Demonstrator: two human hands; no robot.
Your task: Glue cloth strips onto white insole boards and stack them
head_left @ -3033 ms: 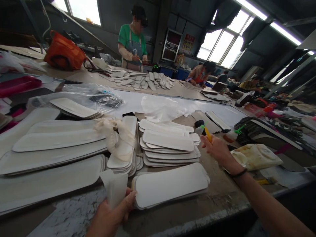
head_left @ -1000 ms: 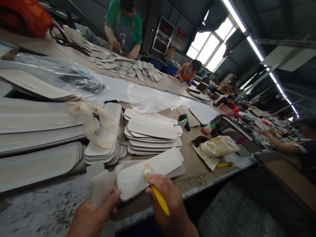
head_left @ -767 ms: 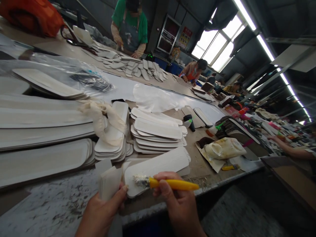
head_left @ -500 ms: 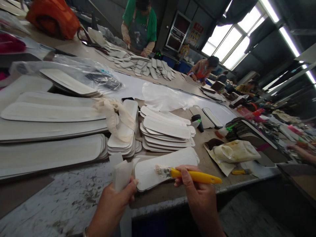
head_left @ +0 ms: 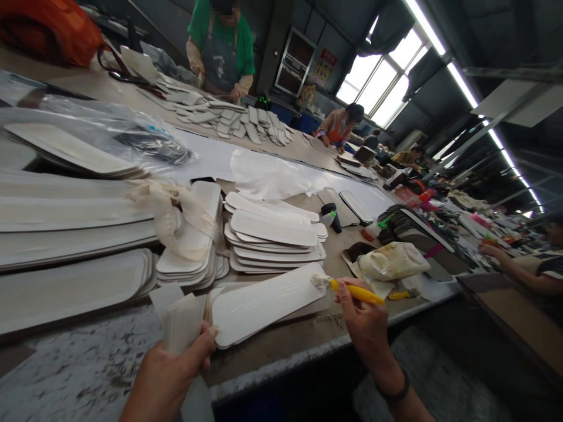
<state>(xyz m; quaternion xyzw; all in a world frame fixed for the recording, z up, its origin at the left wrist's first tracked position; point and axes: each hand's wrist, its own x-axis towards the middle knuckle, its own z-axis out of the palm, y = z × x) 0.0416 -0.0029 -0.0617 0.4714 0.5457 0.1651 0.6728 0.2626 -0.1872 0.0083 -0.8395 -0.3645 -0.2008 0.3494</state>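
My right hand (head_left: 363, 308) grips a brush (head_left: 358, 291) by its yellow handle. The pale, clotted bristles rest on the right end of a long white panel (head_left: 268, 308) with rounded corners, and wet streaks show along its surface. Other pieces lie beneath that panel. In my left hand (head_left: 176, 360) is a bundle of thin whitish strips (head_left: 182, 322), pinched between thumb and fingers. My left thumb is right at the panel's left end; whether it presses on it I cannot tell.
Stacks of white panels (head_left: 275, 228) stand behind, with longer panels (head_left: 74, 287) at the left. A cream cloth (head_left: 180, 217) drapes over one stack. To the right are a stained cut-open container (head_left: 393, 261) and another yellow-handled brush (head_left: 402, 294). A person in green (head_left: 222, 53) works across the table.
The brush has slid along the panel from its middle to its right end, carried by my right hand. My left hand still holds the strips. The whole view has shifted to the right.
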